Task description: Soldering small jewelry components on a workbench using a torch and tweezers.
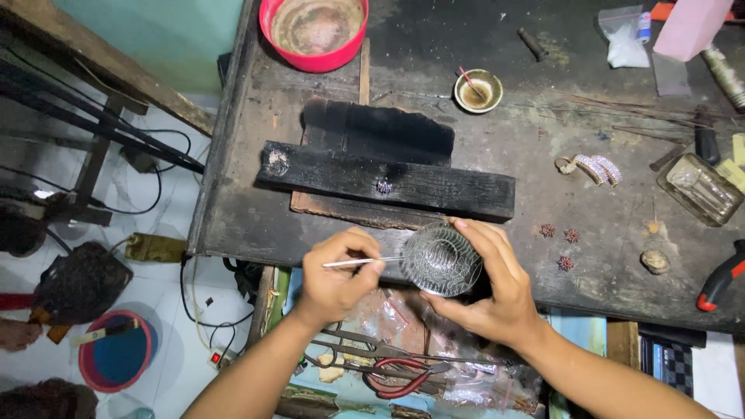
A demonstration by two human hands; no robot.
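Note:
My right hand (487, 289) holds a round silver wire-mesh piece (440, 260) by its edge, just off the front edge of the dark workbench (613, 240). My left hand (334, 275) pinches thin metal tweezers (361, 262), whose tip reaches the left rim of the mesh piece. Right behind both hands, a charred black wooden block (388, 180) lies on the bench, with a tiny sparkling piece (383, 187) resting on it.
A red bowl (313, 54) and a small brass cup (478, 91) sit at the back. Jewelled rings (591, 168), small red bead clusters (560, 247), a glass tray (702, 188) and a red-handled tool (719, 281) lie right. Pliers and scissors (388, 368) rest below my hands.

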